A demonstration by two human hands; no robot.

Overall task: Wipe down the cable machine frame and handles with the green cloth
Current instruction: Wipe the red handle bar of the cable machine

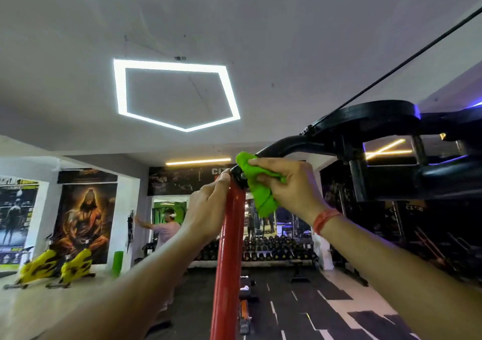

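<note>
Head view, looking up along the cable machine: red upright post (229,248) rising from the bottom centre to a black joint (238,176), with a curved black frame arm (287,145) running on toward a black pulley housing (378,115) at upper right. Left hand (208,209) curled round the top of the red post, thumb up against the black joint. Right hand (289,185) gripping the bunched green cloth (260,185), fingers folded over it, pressing it against the black arm just above the joint; part of the cloth hanging below the hand, beside the post. Red thread band (326,221) on the right wrist. Thin black cable (407,61) slanting from the pulley housing to the upper right corner. Overhead, a white pentagon-shaped ceiling light (177,94). Farther back, a dumbbell rack (276,248) along the wall, two yellow exercise bikes (54,268) at lower left, posters (86,219) on the left wall, and a person in a pink shirt (167,231) well behind the post.
</note>
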